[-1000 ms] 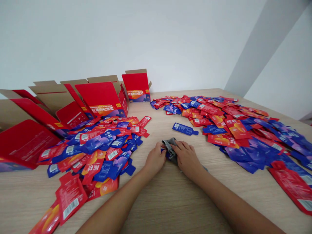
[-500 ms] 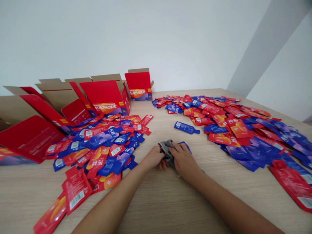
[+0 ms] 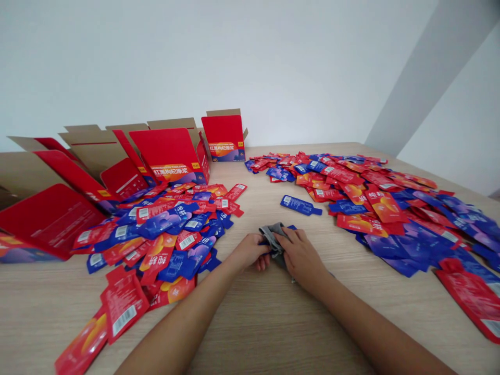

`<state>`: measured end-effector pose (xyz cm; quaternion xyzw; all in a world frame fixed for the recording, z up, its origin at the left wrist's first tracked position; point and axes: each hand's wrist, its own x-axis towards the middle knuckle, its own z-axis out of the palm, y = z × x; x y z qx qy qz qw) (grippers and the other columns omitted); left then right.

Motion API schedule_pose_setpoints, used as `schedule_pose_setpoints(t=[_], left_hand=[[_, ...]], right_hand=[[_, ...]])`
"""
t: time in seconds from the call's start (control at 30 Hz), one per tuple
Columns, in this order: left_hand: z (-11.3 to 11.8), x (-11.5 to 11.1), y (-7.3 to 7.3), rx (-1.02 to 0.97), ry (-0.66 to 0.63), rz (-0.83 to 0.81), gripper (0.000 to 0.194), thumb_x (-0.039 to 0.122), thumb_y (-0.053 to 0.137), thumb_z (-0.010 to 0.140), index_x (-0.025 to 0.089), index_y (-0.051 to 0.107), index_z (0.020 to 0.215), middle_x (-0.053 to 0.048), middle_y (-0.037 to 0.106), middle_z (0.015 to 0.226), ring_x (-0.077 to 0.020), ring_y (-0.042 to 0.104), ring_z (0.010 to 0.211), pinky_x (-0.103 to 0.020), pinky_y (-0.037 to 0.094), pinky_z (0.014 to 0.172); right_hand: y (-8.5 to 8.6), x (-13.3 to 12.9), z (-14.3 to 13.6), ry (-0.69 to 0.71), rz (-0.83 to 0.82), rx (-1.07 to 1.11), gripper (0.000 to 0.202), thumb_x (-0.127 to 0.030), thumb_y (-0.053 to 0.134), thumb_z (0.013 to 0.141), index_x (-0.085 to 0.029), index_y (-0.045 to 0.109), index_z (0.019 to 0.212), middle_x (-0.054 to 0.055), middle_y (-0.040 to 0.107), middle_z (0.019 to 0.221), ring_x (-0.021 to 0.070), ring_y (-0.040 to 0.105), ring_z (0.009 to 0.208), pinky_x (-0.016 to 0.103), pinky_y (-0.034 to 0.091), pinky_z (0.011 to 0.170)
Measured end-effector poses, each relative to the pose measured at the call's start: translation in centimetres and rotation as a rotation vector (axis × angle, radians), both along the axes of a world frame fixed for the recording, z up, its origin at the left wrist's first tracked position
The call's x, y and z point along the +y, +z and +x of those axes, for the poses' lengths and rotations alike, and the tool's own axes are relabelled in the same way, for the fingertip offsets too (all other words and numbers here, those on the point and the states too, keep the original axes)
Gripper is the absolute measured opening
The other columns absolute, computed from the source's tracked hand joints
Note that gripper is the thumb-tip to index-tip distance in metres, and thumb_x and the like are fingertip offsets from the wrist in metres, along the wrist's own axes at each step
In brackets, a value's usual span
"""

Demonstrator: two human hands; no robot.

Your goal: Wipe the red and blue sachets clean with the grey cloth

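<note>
My left hand (image 3: 252, 251) and my right hand (image 3: 302, 258) meet over the wooden table (image 3: 265, 323). Between them is a crumpled grey cloth (image 3: 276, 230), which my right hand grips. The fingers of my left hand are closed at the cloth's left side, pinching the end of a dark blue sachet that is mostly covered by the cloth and my right hand. A blue corner shows just behind my right hand. Another blue sachet (image 3: 300, 204) lies flat beyond my hands.
A pile of red and blue sachets (image 3: 156, 224) is at the left, and a larger pile (image 3: 375, 208) spreads over the right. Open red cardboard boxes (image 3: 167, 156) stand at the back left. One more red box (image 3: 224, 138) is against the wall.
The cloth and my right hand have shifted slightly to the right. My left hand stays nearly in place, and the view has moved a little.
</note>
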<state>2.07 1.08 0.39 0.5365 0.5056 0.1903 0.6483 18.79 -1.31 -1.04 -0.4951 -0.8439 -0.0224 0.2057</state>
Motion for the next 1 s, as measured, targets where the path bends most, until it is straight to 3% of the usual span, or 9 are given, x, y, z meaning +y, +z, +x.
schedule_pose_setpoints(t=[0.2, 0.33, 0.43, 0.53, 0.7, 0.87, 1.0], left_hand=[[-0.5, -0.1, -0.5, -0.115, 0.105, 0.029, 0.019, 0.031, 0.059, 0.072, 0.017, 0.048, 0.065, 0.005, 0.055, 0.043, -0.0054, 0.044, 0.03, -0.014, 0.031, 0.033], [-0.4, -0.1, -0.8, -0.141, 0.208, 0.077, 0.019, 0.033, 0.06, 0.071, 0.017, 0.052, 0.07, 0.006, 0.052, 0.046, -0.005, 0.044, 0.032, -0.014, 0.031, 0.033], [-0.1, 0.0, -1.0, -0.145, 0.258, 0.078, 0.017, 0.027, 0.057, 0.071, 0.015, 0.059, 0.082, 0.006, 0.052, 0.05, -0.0053, 0.045, 0.036, -0.014, 0.033, 0.034], [0.1, 0.1, -1.0, -0.138, 0.27, 0.07, 0.032, 0.017, 0.053, 0.066, 0.015, 0.063, 0.097, 0.005, 0.052, 0.055, -0.0052, 0.046, 0.04, -0.014, 0.035, 0.035], [0.2, 0.0, -0.9, -0.072, 0.23, 0.121, 0.037, 0.019, 0.056, 0.068, 0.015, 0.064, 0.104, 0.005, 0.048, 0.054, -0.0072, 0.047, 0.045, -0.014, 0.036, 0.035], [0.2, -0.3, -0.7, -0.123, 0.307, 0.176, 0.039, 0.046, 0.053, 0.079, 0.011, 0.065, 0.091, 0.002, 0.051, 0.06, -0.0082, 0.048, 0.048, -0.016, 0.036, 0.034], [0.2, -0.2, -1.0, -0.092, 0.367, 0.181, 0.03, 0.031, 0.063, 0.072, 0.012, 0.06, 0.094, 0.006, 0.05, 0.056, -0.0062, 0.044, 0.041, -0.017, 0.035, 0.034]], right_hand=[[-1.3, 3.0, 3.5, -0.262, -0.063, 0.054, 0.048, -0.003, 0.036, 0.077, -0.01, 0.059, 0.118, 0.016, 0.057, 0.118, 0.0259, 0.048, 0.1, 0.04, 0.038, 0.089], [-2.2, 4.1, 5.4, -0.26, -0.075, 0.3, 0.047, -0.006, 0.035, 0.076, -0.013, 0.061, 0.113, 0.013, 0.061, 0.109, 0.0245, 0.05, 0.099, 0.04, 0.039, 0.088], [-2.1, 4.3, 5.8, -0.269, 0.011, 0.561, 0.039, -0.015, 0.036, 0.079, -0.017, 0.063, 0.107, 0.009, 0.062, 0.104, 0.0234, 0.052, 0.101, 0.041, 0.039, 0.09], [-1.3, 3.9, 5.5, -0.269, 0.109, 0.703, 0.034, -0.022, 0.038, 0.082, -0.021, 0.062, 0.106, 0.007, 0.061, 0.104, 0.0232, 0.051, 0.102, 0.043, 0.038, 0.091], [0.2, 2.4, 4.1, -0.147, 0.165, 0.615, 0.04, -0.016, 0.04, 0.08, -0.023, 0.059, 0.114, 0.008, 0.057, 0.113, 0.0241, 0.048, 0.108, 0.044, 0.037, 0.093], [1.1, 1.3, 3.0, -0.034, 0.103, 0.469, 0.047, -0.008, 0.038, 0.077, -0.022, 0.059, 0.116, 0.009, 0.056, 0.117, 0.0252, 0.046, 0.111, 0.044, 0.038, 0.094], [1.5, 0.7, 2.5, 0.009, 0.061, 0.445, 0.049, -0.006, 0.039, 0.076, -0.023, 0.059, 0.117, 0.009, 0.056, 0.116, 0.0252, 0.047, 0.108, 0.044, 0.039, 0.093]])
